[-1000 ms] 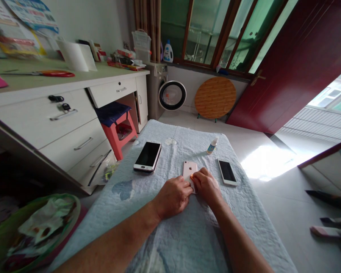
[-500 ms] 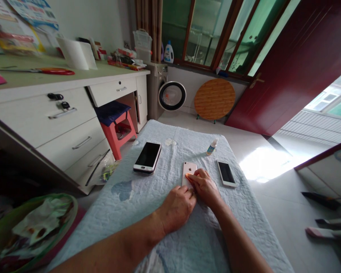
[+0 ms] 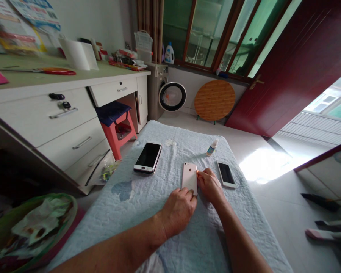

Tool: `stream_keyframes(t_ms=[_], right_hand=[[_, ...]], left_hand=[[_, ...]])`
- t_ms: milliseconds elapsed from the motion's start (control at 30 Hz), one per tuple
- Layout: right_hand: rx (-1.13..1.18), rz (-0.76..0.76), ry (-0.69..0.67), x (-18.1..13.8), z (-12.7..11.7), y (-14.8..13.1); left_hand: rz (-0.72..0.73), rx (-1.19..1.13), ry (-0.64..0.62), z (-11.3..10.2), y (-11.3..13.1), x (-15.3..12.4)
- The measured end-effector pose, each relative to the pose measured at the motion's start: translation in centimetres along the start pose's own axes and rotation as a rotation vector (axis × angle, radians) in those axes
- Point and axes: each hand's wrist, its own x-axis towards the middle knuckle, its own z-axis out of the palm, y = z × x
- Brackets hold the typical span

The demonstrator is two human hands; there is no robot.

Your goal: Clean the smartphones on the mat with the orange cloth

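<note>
A light pink smartphone (image 3: 189, 176) lies back up on the quilted cover, its apple logo showing. My left hand (image 3: 179, 207) grips its near end, fingers curled over the bottom edge. At the phone's right edge, my right hand (image 3: 210, 185) is closed on a small orange cloth (image 3: 198, 175), most of which the fingers hide. To the right lies a white smartphone (image 3: 226, 173) with a dark screen. Beyond the hands stands a small spray bottle (image 3: 212, 148). Further left, a larger white phone (image 3: 148, 156) rests on top of another dark-edged one.
A pale blue quilted cover (image 3: 156, 193) spreads under everything. On the left are a white desk (image 3: 82, 113), a red stool (image 3: 118, 132) and a waste basket (image 3: 75, 212). A washing machine (image 3: 156, 98) with its door open and a round wooden tabletop (image 3: 214, 99) stand behind.
My right hand has moved off the phone's back to its right side, taking the orange cloth along. More of the phone's back now shows. My left hand stays at the near end.
</note>
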Motion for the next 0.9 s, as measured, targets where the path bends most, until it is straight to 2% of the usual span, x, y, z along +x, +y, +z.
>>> stream_keyframes(t_ms=[200, 333, 500, 900], right_hand=[[0.067, -0.055, -0.099, -1.3, -1.3, -0.1], [0.147, -0.034, -0.114, -1.2, -1.3, 0.1], [0.165, 0.015, -0.102, -0.1, -1.2, 0.1], [-0.002, 0.041, -0.035, 4.1, -0.3, 0.3]], left_hand=[[-0.017, -0.027, 0.01, 0.1, -0.2, 0.1], [-0.009, -0.046, 0.005, 0.6, -0.5, 0.2], [0.021, -0.055, 0.003, 0.9, -0.7, 0.3], [0.025, -0.048, -0.047, 0.4, -0.5, 0.4]])
